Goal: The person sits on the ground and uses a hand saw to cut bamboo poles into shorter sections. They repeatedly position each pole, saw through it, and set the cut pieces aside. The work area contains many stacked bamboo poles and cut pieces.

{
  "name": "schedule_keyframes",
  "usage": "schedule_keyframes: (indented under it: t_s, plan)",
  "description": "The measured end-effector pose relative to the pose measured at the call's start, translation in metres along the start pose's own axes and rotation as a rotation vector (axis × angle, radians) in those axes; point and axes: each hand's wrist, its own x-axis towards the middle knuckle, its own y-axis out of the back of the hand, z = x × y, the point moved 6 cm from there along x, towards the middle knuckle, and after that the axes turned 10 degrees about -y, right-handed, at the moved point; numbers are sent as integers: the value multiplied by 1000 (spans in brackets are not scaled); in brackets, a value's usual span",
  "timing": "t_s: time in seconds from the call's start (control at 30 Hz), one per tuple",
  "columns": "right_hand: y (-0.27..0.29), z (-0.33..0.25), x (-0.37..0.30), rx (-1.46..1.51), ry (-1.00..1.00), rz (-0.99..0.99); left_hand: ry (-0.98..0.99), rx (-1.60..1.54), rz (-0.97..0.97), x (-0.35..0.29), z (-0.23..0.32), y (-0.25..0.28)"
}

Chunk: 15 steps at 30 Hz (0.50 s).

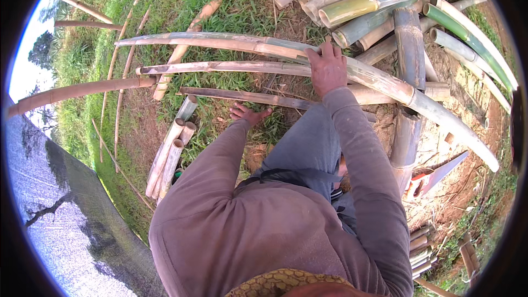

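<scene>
A long split bamboo pole (379,76) stretches across in front of me, its right part lying over a thick upright-lying bamboo piece (410,49). My right hand (328,69) is on this pole, its fingers bent over the top and closed on it. Just below runs a thinner bamboo strip (231,66), which passes by the right hand's wrist. A third, darker bamboo strip (247,97) lies closer to my legs. My left hand (250,114) is just below that strip, low over the grass, with fingers spread and nothing in them.
Cut bamboo poles (379,0) are heaped at the far right. Short bamboo tubes (168,159) lie bundled at left. A handsaw (437,176) with an orange handle rests on the soil at right. More cut pieces (421,250) sit at lower right; a netting sheet (71,209) hangs at left.
</scene>
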Motion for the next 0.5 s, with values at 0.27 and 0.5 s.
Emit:
schedule_keyframes:
  t_s: [0.27,0.5]
  plan:
    - [-5,10,7,68,-107,-40,-1002,118,922,-128,128,156]
    - [-5,7,-1,78,-85,7,-1288,795,516,-73,224,206]
